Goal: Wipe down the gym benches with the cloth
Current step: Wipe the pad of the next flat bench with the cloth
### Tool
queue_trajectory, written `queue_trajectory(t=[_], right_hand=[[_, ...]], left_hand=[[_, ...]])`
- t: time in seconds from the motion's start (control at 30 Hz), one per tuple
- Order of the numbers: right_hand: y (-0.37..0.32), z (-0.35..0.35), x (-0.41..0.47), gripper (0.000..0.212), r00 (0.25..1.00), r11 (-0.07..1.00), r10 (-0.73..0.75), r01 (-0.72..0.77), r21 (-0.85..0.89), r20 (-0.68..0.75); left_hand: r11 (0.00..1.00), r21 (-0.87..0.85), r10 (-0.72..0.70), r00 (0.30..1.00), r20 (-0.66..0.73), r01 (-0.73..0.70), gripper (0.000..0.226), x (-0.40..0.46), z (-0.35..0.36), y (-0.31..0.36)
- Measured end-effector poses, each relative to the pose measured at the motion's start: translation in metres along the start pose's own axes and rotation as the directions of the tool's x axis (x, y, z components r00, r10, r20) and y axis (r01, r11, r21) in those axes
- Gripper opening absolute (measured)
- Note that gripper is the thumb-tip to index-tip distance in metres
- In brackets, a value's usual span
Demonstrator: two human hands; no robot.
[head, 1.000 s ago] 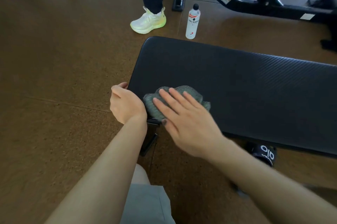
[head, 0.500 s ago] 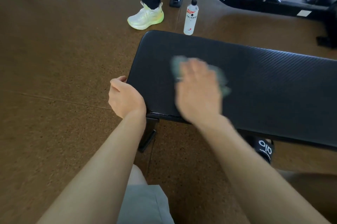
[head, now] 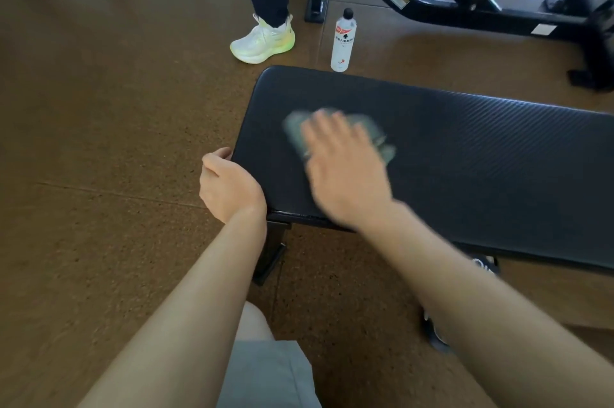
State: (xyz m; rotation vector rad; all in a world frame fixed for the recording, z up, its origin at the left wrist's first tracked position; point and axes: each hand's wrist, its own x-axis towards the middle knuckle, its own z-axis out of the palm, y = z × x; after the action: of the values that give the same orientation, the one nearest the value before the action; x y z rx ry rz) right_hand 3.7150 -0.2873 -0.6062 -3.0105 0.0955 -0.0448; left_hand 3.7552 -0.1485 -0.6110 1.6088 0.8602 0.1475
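Black textured padding covers the desk (head: 481, 155), a flat gym bench that runs from the centre of the view to the right edge. The right hand (head: 345, 171) lies flat on the grey-green cloth (head: 295, 128), fingers straight and together, pressing it onto the padding near the bench's left end. Hand and cloth are blurred. The left hand (head: 227, 186) grips the near left corner of the bench, fingers curled around the edge. A white bottle (head: 343, 40) with a black cap stands upright on the brown floor (head: 99, 108), just beyond the far edge of the bench. Near the bottle, 1 white-and-green shoe (head: 262, 42) of another person rests on the floor. A black machine frame (head: 465, 5) occupies the upper right.
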Motion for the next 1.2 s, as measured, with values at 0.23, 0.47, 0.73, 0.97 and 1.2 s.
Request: queue_trajectory(t=[0.23,0.47,0.73,0.97,1.2], right_hand=[[0.065,-0.015,-0.034,0.056,0.956,0.965,-0.261,0.264,-0.004,0.132],[0.008,-0.003,0.071,0.061,0.998,0.999,-0.002,0.000,0.048,0.057],[0.063,-0.019,-0.048,0.056,0.909,0.926,-0.374,0.377,0.023,0.181],[0.035,-0.009,0.062,0.070,0.997,0.999,0.034,-0.034,0.003,0.070],[0.051,-0.022,-0.034,0.054,0.849,0.878,-0.473,0.477,0.041,0.238]], left_hand=[[1.000,0.003,-0.012,1.000,0.026,0.012,0.048,-0.002,0.000,0.000],[1.000,-0.006,-0.025,1.000,0.013,0.025,0.046,-0.001,-0.001,0.000],[0.998,-0.024,-0.052,0.998,0.025,0.053,0.047,-0.003,0.001,0.000],[1.000,0.003,-0.028,1.000,-0.001,0.028,0.048,-0.004,0.001,0.001],[0.998,-0.021,-0.060,0.998,0.008,0.060,0.046,-0.005,0.002,0.002]])
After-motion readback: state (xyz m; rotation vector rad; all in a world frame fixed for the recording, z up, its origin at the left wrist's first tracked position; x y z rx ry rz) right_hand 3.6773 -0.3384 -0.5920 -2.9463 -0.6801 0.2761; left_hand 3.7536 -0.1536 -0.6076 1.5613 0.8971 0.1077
